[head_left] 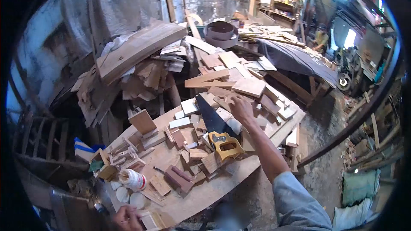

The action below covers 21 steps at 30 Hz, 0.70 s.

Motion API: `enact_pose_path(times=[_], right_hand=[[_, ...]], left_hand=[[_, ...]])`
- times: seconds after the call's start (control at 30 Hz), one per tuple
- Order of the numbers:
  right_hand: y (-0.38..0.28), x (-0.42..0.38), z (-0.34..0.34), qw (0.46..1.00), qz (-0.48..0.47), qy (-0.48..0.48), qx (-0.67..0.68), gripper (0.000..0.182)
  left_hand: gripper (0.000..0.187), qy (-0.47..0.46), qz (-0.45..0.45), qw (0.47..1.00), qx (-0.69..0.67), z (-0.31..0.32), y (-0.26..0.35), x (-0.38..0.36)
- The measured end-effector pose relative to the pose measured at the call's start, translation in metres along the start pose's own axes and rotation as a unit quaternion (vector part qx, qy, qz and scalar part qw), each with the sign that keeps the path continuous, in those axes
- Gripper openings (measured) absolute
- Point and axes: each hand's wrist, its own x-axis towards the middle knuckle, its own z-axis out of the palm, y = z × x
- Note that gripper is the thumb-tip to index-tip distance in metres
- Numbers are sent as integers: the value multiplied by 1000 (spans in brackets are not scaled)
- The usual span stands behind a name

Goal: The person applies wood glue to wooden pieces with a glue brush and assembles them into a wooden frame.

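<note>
My right hand (241, 108) reaches into the pile of wood offcuts on the workbench (239, 172), its fingers curled down on a small wood offcut (221, 104) that they partly hide. Left of that forearm lies a handsaw with a yellow handle (228, 146) and a dark blade (209, 114), resting on the blocks. At the bench's near left edge, my left hand (127, 218) is closed with bent fingers; what they hold, if anything, is hidden. Beside it sits a small pale wooden piece with a raised edge (150, 220).
A white tub with a red label (133, 179) stands near the left hand, by round pale lids (137, 200). A brown sanding block (179, 181) lies mid-front. Thick planks (141, 49) are stacked at back left, and rolled brown bands (221, 34) sit behind. Another person (320, 38) is far right.
</note>
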Motion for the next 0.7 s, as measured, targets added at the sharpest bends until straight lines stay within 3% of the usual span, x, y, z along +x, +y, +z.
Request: enact_pose_path(times=[0.07, 0.13, 0.23, 0.3, 0.33, 0.37, 0.43, 0.47, 0.53, 0.6, 0.67, 0.7], right_hand=[[7, 28, 42, 997, -18, -48, -57, 29], [15, 39, 72, 992, -42, -58, -104, 29], [13, 68, 77, 995, 6, -84, -58, 28], [16, 85, 65, 997, -14, 64, 48, 22], [18, 101, 55, 983, 7, 79, 164, 19], [11, 112, 35, 941, -85, 195, 261, 18], [-1, 130, 1, 888, -44, 210, 406, 23], [-10, 133, -18, 857, -97, 270, 429, 23], [-49, 112, -75, 808, -64, 207, 548, 23], [-95, 77, -107, 821, -88, 245, 508, 32], [-147, 13, -151, 927, -170, 118, 314, 32], [-175, -21, -164, 922, -220, 8, 319, 32]], left_hand=[[26, -39, 44, 998, -17, 19, 23, -13], [24, -65, -12, 998, 17, 13, 44, -29], [19, 15, 23, 997, 79, -2, 67, -35], [22, 70, -38, 994, 69, -10, 41, -47], [25, 94, -67, 991, 64, -16, 29, -51], [25, 108, -53, 986, 112, -21, 26, -54], [25, 94, -66, 989, 90, -25, 30, -52], [24, 86, -72, 991, 79, -28, 32, -48], [21, 67, -58, 994, 57, -27, 35, -38], [19, 29, -22, 998, 46, -27, 18, -24], [17, -41, -49, 997, -42, -24, 45, -6], [19, -76, -38, 992, -91, -22, 57, 4]])
